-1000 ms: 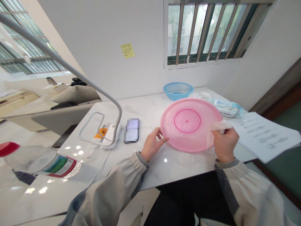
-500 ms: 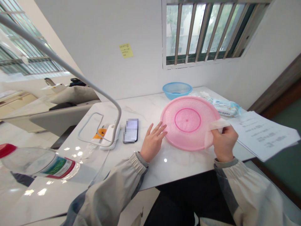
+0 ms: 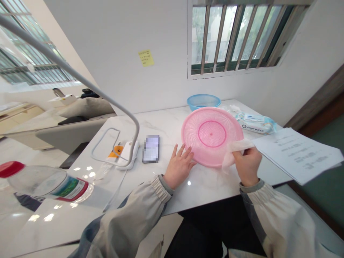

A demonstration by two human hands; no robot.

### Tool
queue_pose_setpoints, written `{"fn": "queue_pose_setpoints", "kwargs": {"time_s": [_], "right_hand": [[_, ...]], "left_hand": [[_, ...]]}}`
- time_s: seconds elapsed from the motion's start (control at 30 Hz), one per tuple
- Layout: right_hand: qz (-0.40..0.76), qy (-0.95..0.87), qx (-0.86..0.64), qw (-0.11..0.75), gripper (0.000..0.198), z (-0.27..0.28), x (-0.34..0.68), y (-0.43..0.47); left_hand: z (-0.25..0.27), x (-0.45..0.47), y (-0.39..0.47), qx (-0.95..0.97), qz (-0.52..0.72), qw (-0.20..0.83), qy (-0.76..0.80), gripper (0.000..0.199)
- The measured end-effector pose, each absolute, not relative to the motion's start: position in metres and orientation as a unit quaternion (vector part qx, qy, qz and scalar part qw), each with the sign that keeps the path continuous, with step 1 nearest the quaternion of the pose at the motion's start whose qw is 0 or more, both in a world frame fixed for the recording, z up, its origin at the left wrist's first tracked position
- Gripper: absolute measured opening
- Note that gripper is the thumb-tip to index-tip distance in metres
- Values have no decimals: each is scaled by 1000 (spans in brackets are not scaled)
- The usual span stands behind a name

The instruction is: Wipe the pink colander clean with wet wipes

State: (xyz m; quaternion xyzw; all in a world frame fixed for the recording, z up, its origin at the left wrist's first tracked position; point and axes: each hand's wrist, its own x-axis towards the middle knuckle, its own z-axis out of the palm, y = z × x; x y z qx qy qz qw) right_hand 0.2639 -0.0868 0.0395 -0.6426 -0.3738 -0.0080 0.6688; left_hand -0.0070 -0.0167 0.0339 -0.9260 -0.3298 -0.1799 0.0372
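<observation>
A round pink plastic mesh basket (image 3: 212, 133) stands tilted toward me on the white table, its far rim overlapping a blue basket. At its lower left rim is my left hand (image 3: 178, 167), fingers spread and fingertips resting at the edge. My right hand (image 3: 247, 162) is closed around a thin white wipe (image 3: 231, 149), which drapes over the basket's lower right rim. Whether the right fingers also pinch the rim under the wipe is hidden.
Behind the pink basket sit the blue basket (image 3: 203, 101) and a wipes pack (image 3: 256, 123). Printed papers (image 3: 298, 152) lie at right. To the left are a phone (image 3: 151, 148), a bent grey stand (image 3: 137, 125) with a white device (image 3: 129, 157), and a large bottle (image 3: 48, 181).
The pink basket has shifted slightly left and tilts a little differently. My right hand and the wipe have moved left along the lower rim. My left hand has moved slightly right.
</observation>
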Motion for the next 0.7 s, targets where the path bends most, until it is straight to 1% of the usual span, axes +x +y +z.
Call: {"fn": "queue_pose_setpoints", "kwargs": {"time_s": [0.13,0.27,0.33,0.4,0.5,0.6,0.7], "right_hand": [[23,-344,-657,670,27,40,246,-89],[7,-344,-659,669,22,40,247,-88],[-4,-347,-652,675,20,39,251,-87],[-6,-352,-640,683,20,38,252,-87],[1,-368,-615,697,25,37,251,-87],[-11,-377,-591,713,36,39,248,-89],[-27,-383,-585,714,42,40,247,-93]], "left_hand": [[38,-5,-24,-938,-186,-35,-291,40],[40,-5,-23,-943,-199,-130,-233,39],[36,-7,-19,-942,-206,-127,-233,38],[32,-9,-15,-943,-201,-90,-250,38],[27,-13,-10,-946,-169,-52,-271,50],[27,-14,-8,-948,-154,-67,-271,54],[28,-12,-10,-946,-160,-116,-258,59]]}}
